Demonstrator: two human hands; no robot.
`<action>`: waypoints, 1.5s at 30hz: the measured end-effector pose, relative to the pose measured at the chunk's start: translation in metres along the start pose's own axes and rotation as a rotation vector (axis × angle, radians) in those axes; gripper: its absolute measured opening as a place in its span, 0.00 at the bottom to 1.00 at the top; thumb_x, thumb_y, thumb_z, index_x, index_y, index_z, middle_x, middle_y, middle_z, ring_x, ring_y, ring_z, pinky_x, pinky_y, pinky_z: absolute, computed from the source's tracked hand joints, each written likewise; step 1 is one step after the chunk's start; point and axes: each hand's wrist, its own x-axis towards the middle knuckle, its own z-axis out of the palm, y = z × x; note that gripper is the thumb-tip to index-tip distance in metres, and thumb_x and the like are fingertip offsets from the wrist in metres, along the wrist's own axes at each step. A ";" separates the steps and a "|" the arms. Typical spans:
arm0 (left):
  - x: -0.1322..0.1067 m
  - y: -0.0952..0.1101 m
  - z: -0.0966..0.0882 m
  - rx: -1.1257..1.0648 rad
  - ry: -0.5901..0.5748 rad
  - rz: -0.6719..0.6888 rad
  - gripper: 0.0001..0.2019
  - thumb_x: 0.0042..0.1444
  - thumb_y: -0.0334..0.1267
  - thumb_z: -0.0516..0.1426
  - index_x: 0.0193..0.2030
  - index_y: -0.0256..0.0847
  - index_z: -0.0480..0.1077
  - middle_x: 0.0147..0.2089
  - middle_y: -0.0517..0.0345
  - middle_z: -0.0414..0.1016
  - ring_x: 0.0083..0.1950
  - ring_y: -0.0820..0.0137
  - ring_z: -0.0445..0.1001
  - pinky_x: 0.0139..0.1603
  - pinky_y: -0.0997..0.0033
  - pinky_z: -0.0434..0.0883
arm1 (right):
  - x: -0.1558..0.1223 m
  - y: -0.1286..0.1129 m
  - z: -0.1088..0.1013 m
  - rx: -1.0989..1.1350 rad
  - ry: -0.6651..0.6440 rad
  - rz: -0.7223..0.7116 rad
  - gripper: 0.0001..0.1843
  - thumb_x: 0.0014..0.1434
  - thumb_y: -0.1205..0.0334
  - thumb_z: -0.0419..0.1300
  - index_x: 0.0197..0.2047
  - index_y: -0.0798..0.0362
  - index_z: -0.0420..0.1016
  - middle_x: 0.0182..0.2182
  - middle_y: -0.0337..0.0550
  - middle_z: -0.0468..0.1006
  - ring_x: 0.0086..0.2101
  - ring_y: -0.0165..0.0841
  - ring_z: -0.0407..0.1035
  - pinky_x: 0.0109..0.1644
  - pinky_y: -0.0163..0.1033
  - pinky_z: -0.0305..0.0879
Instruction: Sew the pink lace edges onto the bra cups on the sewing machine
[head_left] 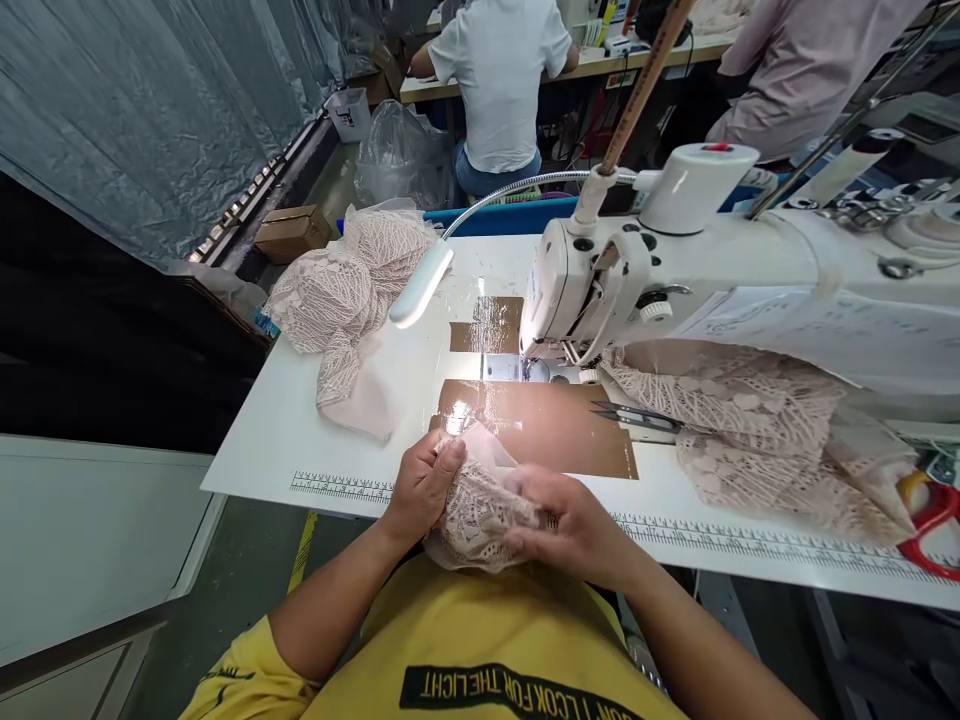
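Note:
A small piece of pale pink lace fabric is bunched at the near edge of the white sewing table. My left hand grips its left side with thumb and fingers pinched. My right hand is closed over its right side. Both hands sit just in front of the brown taped patch below the needle of the white sewing machine.
A heap of pink lace pieces lies at the far left of the table, another heap under the machine arm at right. Thread snips rest beside it. A gooseneck lamp hangs over the table. Two people sit at benches behind.

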 end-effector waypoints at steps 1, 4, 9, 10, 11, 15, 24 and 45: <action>0.000 -0.001 0.001 -0.019 -0.002 -0.002 0.20 0.60 0.51 0.54 0.25 0.40 0.55 0.22 0.68 0.50 0.23 0.79 0.48 0.23 0.78 0.51 | 0.001 0.002 0.002 0.000 0.083 0.032 0.12 0.54 0.53 0.64 0.31 0.52 0.69 0.39 0.43 0.74 0.38 0.35 0.69 0.41 0.38 0.65; -0.001 -0.003 0.006 -0.044 -0.026 0.001 0.20 0.60 0.52 0.54 0.26 0.40 0.55 0.23 0.67 0.51 0.23 0.79 0.49 0.23 0.78 0.52 | 0.006 0.006 0.010 -0.026 0.220 0.050 0.30 0.48 0.55 0.69 0.53 0.50 0.66 0.56 0.50 0.68 0.48 0.39 0.68 0.50 0.42 0.64; -0.005 -0.007 0.007 -0.071 -0.114 0.033 0.18 0.59 0.54 0.54 0.34 0.39 0.61 0.26 0.65 0.59 0.26 0.76 0.57 0.28 0.77 0.59 | 0.014 0.006 0.020 -0.011 0.243 0.016 0.12 0.59 0.55 0.57 0.44 0.50 0.70 0.34 0.41 0.76 0.32 0.33 0.68 0.36 0.37 0.64; -0.006 -0.007 0.005 -0.075 -0.157 0.058 0.17 0.57 0.53 0.56 0.38 0.40 0.62 0.28 0.64 0.61 0.28 0.76 0.60 0.29 0.76 0.62 | 0.015 0.005 0.019 0.023 0.273 0.041 0.10 0.62 0.54 0.54 0.37 0.51 0.70 0.28 0.38 0.73 0.28 0.31 0.65 0.32 0.36 0.61; -0.007 -0.006 0.003 -0.068 -0.202 0.090 0.19 0.54 0.51 0.59 0.44 0.40 0.62 0.32 0.62 0.65 0.30 0.74 0.63 0.32 0.75 0.64 | 0.016 0.005 0.019 0.063 0.302 0.074 0.14 0.63 0.52 0.52 0.30 0.51 0.68 0.23 0.37 0.69 0.25 0.29 0.62 0.29 0.35 0.58; -0.008 0.001 -0.007 0.137 -0.294 0.252 0.29 0.53 0.41 0.61 0.60 0.42 0.57 0.48 0.52 0.69 0.44 0.67 0.69 0.45 0.69 0.68 | 0.018 0.005 0.015 0.302 0.252 0.222 0.24 0.62 0.44 0.51 0.22 0.51 0.57 0.20 0.34 0.56 0.23 0.27 0.52 0.26 0.34 0.52; -0.004 0.010 -0.011 0.236 -0.327 0.196 0.16 0.62 0.45 0.52 0.28 0.37 0.66 0.27 0.60 0.64 0.28 0.74 0.61 0.31 0.74 0.61 | 0.019 -0.001 0.010 0.573 0.034 0.231 0.23 0.54 0.45 0.60 0.19 0.54 0.65 0.22 0.36 0.61 0.25 0.28 0.55 0.28 0.35 0.53; -0.028 -0.009 0.010 -0.613 -0.291 -0.349 0.29 0.39 0.26 0.65 0.53 0.41 0.71 0.46 0.52 0.78 0.48 0.61 0.74 0.46 0.66 0.72 | 0.022 0.000 0.019 0.826 0.604 0.235 0.14 0.44 0.53 0.71 0.21 0.53 0.75 0.25 0.41 0.74 0.27 0.32 0.65 0.30 0.37 0.66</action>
